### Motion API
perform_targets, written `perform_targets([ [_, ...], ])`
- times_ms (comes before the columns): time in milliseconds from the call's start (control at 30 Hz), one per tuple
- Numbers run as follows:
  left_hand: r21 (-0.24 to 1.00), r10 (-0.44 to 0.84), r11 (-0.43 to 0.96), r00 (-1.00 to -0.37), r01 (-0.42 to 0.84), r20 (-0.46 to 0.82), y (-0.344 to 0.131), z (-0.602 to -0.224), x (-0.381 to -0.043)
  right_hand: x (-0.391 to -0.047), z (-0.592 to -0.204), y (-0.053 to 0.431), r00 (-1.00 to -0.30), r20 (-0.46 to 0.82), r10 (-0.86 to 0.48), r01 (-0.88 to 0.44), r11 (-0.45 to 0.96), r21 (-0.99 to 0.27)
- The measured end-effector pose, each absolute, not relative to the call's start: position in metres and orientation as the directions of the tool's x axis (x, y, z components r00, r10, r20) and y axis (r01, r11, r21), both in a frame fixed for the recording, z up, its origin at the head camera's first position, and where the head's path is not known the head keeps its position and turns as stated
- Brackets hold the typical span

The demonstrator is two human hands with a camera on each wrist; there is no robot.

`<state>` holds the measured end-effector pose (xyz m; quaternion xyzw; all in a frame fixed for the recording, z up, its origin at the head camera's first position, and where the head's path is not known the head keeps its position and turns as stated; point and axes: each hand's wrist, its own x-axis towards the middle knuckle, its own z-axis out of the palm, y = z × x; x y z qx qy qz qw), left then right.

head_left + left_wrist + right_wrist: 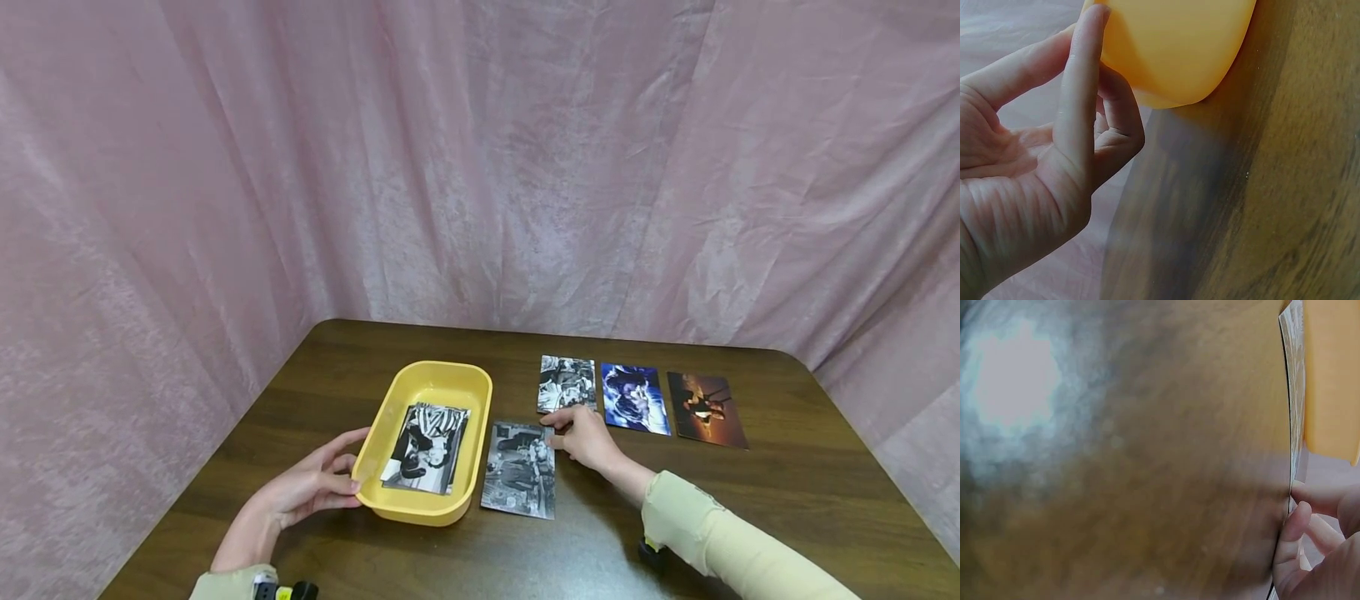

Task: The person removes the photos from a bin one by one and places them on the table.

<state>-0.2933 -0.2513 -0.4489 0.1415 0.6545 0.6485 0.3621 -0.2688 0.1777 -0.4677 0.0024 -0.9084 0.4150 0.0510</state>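
Note:
My left hand (pixel 318 479) holds the near left side of a yellow tray (pixel 483 417), thumb at the rim. In the left wrist view, the thumb (pixel 1082 81) lies against the yellow wall. Inside the tray lies a small stack of black-and-white photo cards (pixel 427 450), a striped picture on top. To the right of the tray, my right hand (pixel 585 439) pinches the upper right corner of a grey photo card (pixel 517 475). Seen from the right wrist, this card (pixel 1296 381) shows nearly edge-on, the fingertips at its edge.
Beyond my right hand, a black-and-white card (pixel 566 382), a blue-purple card (pixel 633 398) and an orange-brown card (pixel 707 408) lie in a row. All rest on a dark wooden table (pixel 817 483). Pink curtains (pixel 480 167) hang close behind its far edge.

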Motion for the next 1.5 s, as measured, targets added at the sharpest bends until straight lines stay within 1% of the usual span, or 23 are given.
perform_targets([
  [200, 0.949, 0.646, 0.127, -0.702, -0.289, -0.300, -0.251, -0.448, -0.293, -0.271, -0.467, 0.180, -0.998, 0.037, 0.052, 0.006, 0.655, -0.756],
  [367, 0.949, 0.648, 0.131, -0.699, -0.287, -0.301, -0.251, -0.447, -0.292, -0.278, -0.458, 0.180, -0.999, 0.034, -0.012, -0.034, 0.633, -0.773],
  [433, 0.949, 0.651, 0.130, -0.698, -0.286, -0.299, -0.251, -0.447, -0.292, -0.284, -0.449, 0.177, -0.998, 0.046, -0.050, -0.067, 0.626, -0.777],
  [600, 0.949, 0.651, 0.122, -0.699, -0.289, -0.297, -0.250, -0.447, -0.293, -0.302, -0.423, 0.162, -0.993, 0.036, -0.117, -0.099, 0.600, -0.794],
  [733, 0.949, 0.650, 0.123, -0.699, -0.290, -0.298, -0.250, -0.447, -0.293, -0.317, -0.399, 0.144, -0.984, 0.025, -0.175, -0.121, 0.564, -0.817],
  [867, 0.949, 0.649, 0.126, -0.699, -0.290, -0.299, -0.250, -0.448, -0.293, -0.334, -0.378, 0.119, -0.978, 0.055, -0.204, -0.160, 0.545, -0.823],
  [1100, 0.951, 0.652, 0.124, -0.698, -0.284, -0.294, -0.252, -0.449, -0.295, -0.371, -0.361, 0.060, -0.958, 0.098, -0.270, -0.231, 0.524, -0.820],
  [1200, 0.953, 0.661, 0.117, -0.694, -0.280, -0.286, -0.253, -0.449, -0.295, -0.384, -0.359, 0.036, -0.946, 0.122, -0.302, -0.272, 0.524, -0.807],
  [1300, 0.956, 0.674, 0.108, -0.686, -0.273, -0.272, -0.253, -0.450, -0.294, -0.391, -0.367, 0.017, -0.942, 0.148, -0.300, -0.288, 0.504, -0.814],
  [1367, 0.956, 0.676, 0.106, -0.685, -0.274, -0.271, -0.252, -0.451, -0.294, -0.392, -0.378, 0.009, -0.949, 0.159, -0.274, -0.276, 0.470, -0.838],
  [1500, 0.952, 0.662, 0.116, -0.693, -0.282, -0.286, -0.249, -0.453, -0.293, -0.388, -0.406, -0.002, -0.966, 0.190, -0.176, -0.247, 0.408, -0.879],
])
